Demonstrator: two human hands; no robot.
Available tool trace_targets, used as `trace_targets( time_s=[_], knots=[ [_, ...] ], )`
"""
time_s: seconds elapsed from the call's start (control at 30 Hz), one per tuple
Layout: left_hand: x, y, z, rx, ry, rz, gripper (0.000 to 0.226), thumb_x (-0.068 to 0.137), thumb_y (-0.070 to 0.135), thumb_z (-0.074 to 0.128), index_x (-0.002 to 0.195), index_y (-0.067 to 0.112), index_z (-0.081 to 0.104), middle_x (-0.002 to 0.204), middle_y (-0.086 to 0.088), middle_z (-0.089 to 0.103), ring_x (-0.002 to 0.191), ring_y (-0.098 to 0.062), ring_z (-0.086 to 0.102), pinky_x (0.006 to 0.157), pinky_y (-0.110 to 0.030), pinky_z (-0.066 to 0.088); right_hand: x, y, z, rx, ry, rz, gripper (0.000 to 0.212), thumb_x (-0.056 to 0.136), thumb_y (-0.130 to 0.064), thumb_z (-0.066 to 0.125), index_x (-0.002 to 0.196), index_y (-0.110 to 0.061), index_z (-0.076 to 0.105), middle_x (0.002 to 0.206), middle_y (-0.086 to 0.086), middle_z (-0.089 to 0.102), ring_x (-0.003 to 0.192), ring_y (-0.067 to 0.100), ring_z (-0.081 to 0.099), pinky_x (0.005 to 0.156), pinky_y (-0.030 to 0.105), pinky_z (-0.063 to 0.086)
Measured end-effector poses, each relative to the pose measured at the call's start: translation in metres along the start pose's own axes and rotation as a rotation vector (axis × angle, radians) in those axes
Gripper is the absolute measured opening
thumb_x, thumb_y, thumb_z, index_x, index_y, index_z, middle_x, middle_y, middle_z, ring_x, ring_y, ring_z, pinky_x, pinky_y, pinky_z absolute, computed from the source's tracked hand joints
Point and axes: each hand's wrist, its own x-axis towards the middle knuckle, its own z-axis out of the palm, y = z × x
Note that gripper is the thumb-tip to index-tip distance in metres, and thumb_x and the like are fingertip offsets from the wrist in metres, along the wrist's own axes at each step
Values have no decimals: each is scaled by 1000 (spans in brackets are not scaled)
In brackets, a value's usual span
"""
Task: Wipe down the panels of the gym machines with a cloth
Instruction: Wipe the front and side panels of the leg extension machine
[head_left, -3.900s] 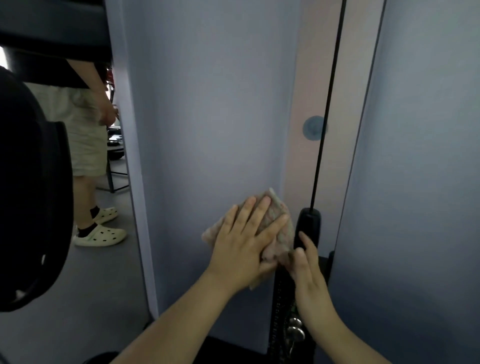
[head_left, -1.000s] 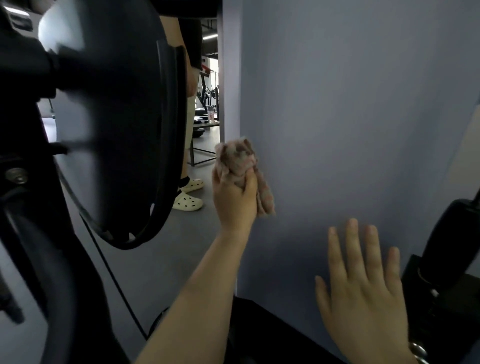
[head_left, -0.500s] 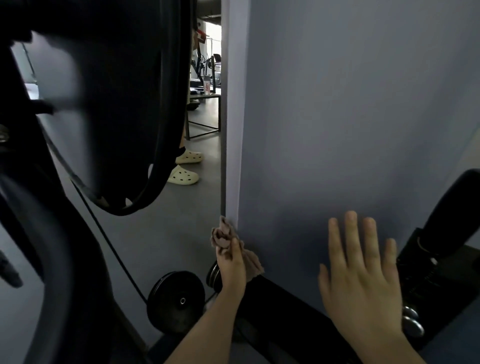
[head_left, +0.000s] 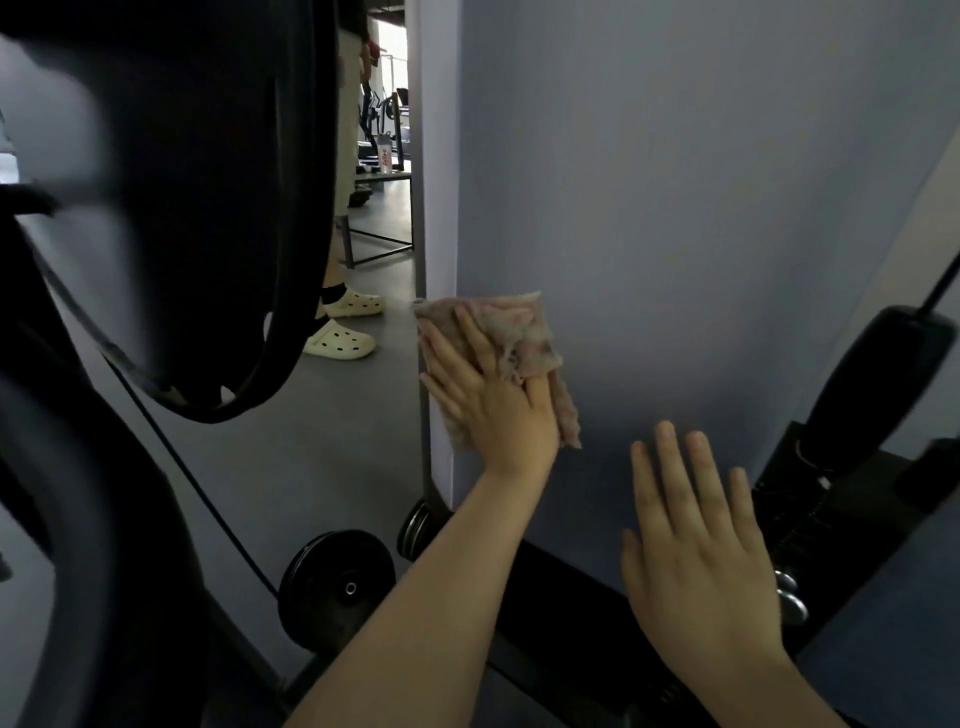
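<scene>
The left hand (head_left: 488, 395) lies flat, fingers straight and spread, pressing a pinkish cloth (head_left: 511, 338) against the grey-blue panel (head_left: 675, 208) of the gym machine, right at the panel's left vertical edge. The cloth is spread beneath the palm and fingers, its upper part showing above the fingertips and a strip hanging down beside the wrist; part of it wraps round the panel's corner. The right hand (head_left: 696, 540) is lower and to the right, well apart from the left one, fingers straight and slightly spread, holding nothing; whether its palm actually touches the panel cannot be told.

Below the panel runs a black base frame (head_left: 561, 577). To the right stands a black padded handle (head_left: 872, 374) with a thin cable rising from it. A large dark round wheel (head_left: 208, 208) of another machine fills the left side, blurred and close. Two black weight plates (head_left: 337, 587) sit low on the grey floor (head_left: 311, 447). Beyond the gap, another person's feet in cream clogs (head_left: 340, 340) stand on the floor, with a metal-framed table (head_left: 382, 179) behind.
</scene>
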Motion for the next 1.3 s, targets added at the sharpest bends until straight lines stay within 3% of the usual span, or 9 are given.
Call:
trace_targets(
  time_s=[0.2, 0.4, 0.6, 0.73, 0.83, 0.93, 1.07, 1.17, 1.3],
  knots=[
    [-86, -58, 27, 125, -147, 130, 68, 96, 51, 3, 144, 11, -23, 152, -11, -27, 143, -25, -13, 112, -45, 3, -18, -1, 10, -3, -59, -8, 64, 79, -21, 35, 139, 1, 37, 152, 16, 23, 141, 32, 13, 115, 47, 6],
    [-150, -52, 27, -177, -276, -414, 86, 70, 85, -5, 128, 35, -43, 151, -11, -22, 143, -19, -16, 118, -36, -3, -21, 8, 6, 37, -126, -49, 63, 82, -24, 32, 140, -1, 28, 155, 14, 15, 145, 27, 5, 115, 43, 5],
    [-44, 17, 13, -54, -65, 124, 72, 88, 66, 1, 143, 28, -25, 147, -20, -5, 140, -35, -1, 114, -49, -1, -16, 10, -12, 177, -60, -8, 58, 79, -6, 48, 135, -2, 34, 146, 13, 31, 132, 25, 33, 114, 39, 26],
    [-8, 54, 4, 9, -10, 305, 69, 92, 58, 20, 143, 14, 3, 150, -30, 14, 139, -41, 9, 111, -53, 3, -16, 8, -21, 325, -47, 156, 76, 69, 6, 69, 136, -3, 37, 145, 13, 34, 127, 22, 37, 95, 36, 39],
    [-36, 29, 13, 99, -90, 452, 73, 93, 60, 12, 147, 19, -14, 151, -26, 2, 140, -39, 1, 112, -54, -2, -22, 9, -23, 384, -12, 215, 66, 76, 5, 61, 136, -3, 36, 143, 13, 37, 126, 20, 38, 96, 26, 40],
    [-103, -24, 28, 322, -214, 592, 96, 84, 57, 40, 146, 15, -19, 152, -22, -20, 140, -37, -18, 110, -57, -3, -38, 8, -20, 423, -1, 236, 53, 87, -2, 48, 137, -5, 32, 144, 9, 33, 129, 18, 35, 106, 22, 27],
    [-151, -69, 31, 478, -346, 813, 125, 58, 58, 73, 148, 17, -5, 151, -23, -20, 140, -40, -11, 107, -59, 2, -46, 15, -26, 406, -41, 241, 65, 76, 1, 59, 135, -5, 35, 141, 11, 37, 126, 20, 37, 100, 43, 40],
    [-119, -47, 23, 351, -271, 867, 105, 69, 53, 55, 148, 22, -7, 152, -16, -24, 141, -35, -9, 107, -55, -1, -30, 28, -35, 392, -6, 217, 65, 75, 9, 60, 135, 1, 36, 138, 19, 45, 126, 23, 36, 102, 44, 40],
    [-48, 56, 6, 145, -159, 700, 80, 88, 65, 28, 148, 22, -2, 152, -24, 2, 138, -38, 4, 111, -51, -7, -13, 39, -43, 515, 62, 320, 57, 84, 2, 44, 141, 0, 33, 137, 9, 43, 127, 7, 29, 110, 11, 14]
  ],
)
